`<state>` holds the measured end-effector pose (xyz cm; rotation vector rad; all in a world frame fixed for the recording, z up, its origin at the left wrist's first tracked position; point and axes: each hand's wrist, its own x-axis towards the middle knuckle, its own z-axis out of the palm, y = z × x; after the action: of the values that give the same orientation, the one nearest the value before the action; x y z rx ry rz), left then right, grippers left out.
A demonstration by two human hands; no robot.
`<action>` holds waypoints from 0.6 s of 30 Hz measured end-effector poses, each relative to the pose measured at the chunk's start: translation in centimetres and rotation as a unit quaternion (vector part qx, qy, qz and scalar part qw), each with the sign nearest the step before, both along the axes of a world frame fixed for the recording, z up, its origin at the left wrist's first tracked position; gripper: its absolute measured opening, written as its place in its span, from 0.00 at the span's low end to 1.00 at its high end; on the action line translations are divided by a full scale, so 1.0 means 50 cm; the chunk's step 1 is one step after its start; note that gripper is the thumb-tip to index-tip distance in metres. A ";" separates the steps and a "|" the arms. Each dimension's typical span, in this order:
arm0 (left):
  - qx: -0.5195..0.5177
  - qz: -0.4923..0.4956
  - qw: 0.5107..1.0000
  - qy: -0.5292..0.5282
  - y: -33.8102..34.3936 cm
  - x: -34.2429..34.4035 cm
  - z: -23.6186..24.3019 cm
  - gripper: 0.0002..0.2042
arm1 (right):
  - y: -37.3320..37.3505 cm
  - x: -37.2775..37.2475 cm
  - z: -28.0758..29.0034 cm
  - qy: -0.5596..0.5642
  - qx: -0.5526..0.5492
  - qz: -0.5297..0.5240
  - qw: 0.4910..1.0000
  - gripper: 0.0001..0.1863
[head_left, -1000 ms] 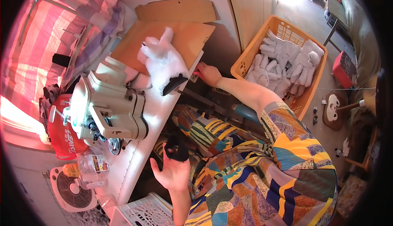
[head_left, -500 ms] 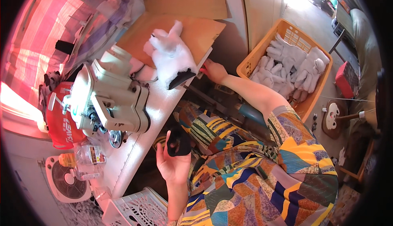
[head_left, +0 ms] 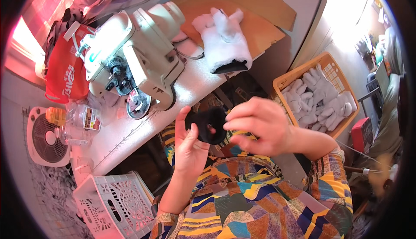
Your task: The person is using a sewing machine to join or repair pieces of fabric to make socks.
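1. L hand (head_left: 190,152) had a grasp on a black fabric ring (head_left: 200,123), thumb at its near-left side; a bit of skin showed thru the opening.
2. R hand (head_left: 262,126) was bent in at the ring's right edge, fingers curled, tips right at the cloth; can't tell if they pinched it or only touched.
3. Ring sat btwn the 2 hands, above the lap, on the near side of the table (head_left: 186,87).
4. Far from the hands, 1 fluffy white glove (head_left: 227,44) lay on the table's far-right end, black lining showing at its near opening, w/ brown cardboard (head_left: 264,24) behind it.
5. Pale sewing machine (head_left: 145,72) stood on the table, far left of the hands; ruler marks (head_left: 125,137) ran along the near edge.
6. Orange basket (head_left: 299,70), far right, held a pile of whitish gloves (head_left: 320,87).
7. White crate (head_left: 104,191) was at near left, w/ pierced sides.
8. Fan (head_left: 50,141) at far left, clear plastic container (head_left: 78,122) just right of it, red bag (head_left: 65,70) beyond.
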<state>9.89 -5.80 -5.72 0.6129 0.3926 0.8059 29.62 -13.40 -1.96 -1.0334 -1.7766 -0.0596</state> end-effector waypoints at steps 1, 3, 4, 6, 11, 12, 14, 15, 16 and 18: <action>-0.006 0.021 0.999 0.034 -0.008 0.014 0.018 0.22 | -0.002 -0.010 -0.002 0.012 -0.024 0.026 0.999 0.13; 0.003 0.020 1.000 0.013 -0.013 0.013 0.016 0.21 | -0.006 -0.026 -0.018 0.009 -0.061 0.038 0.997 0.17; 0.007 0.021 1.000 0.006 -0.014 0.010 0.013 0.21 | -0.009 -0.032 -0.020 0.014 -0.103 0.037 0.994 0.18; 0.081 0.040 0.996 0.006 -0.013 0.007 0.017 0.20 | -0.009 -0.040 -0.023 0.022 -0.185 0.033 0.982 0.20; 0.131 0.044 0.990 0.006 -0.023 -0.007 0.013 0.23 | 0.005 -0.041 -0.060 0.113 -0.207 0.044 0.971 0.13; 0.094 0.039 0.995 -0.004 -0.022 -0.006 0.018 0.24 | 0.004 -0.043 -0.062 0.074 -0.194 0.030 0.978 0.13; 0.057 -0.001 0.998 0.012 -0.003 -0.020 0.015 0.22 | 0.007 -0.046 -0.063 -0.005 -0.164 0.011 0.986 0.12; 0.030 -0.022 0.999 0.032 0.008 -0.024 0.014 0.21 | 0.009 -0.047 -0.069 -0.028 -0.154 0.011 0.988 0.12; 0.004 -0.044 0.998 0.051 0.021 -0.026 0.013 0.20 | 0.012 -0.048 -0.080 -0.050 -0.144 0.010 0.988 0.12; -0.027 -0.080 0.992 0.096 0.045 -0.024 -0.005 0.18 | 0.011 -0.047 -0.090 -0.088 -0.139 0.010 0.986 0.12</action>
<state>8.70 -3.54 -5.97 0.6658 0.5323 0.5834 27.25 -12.87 -6.48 -1.2409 -1.9937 0.1167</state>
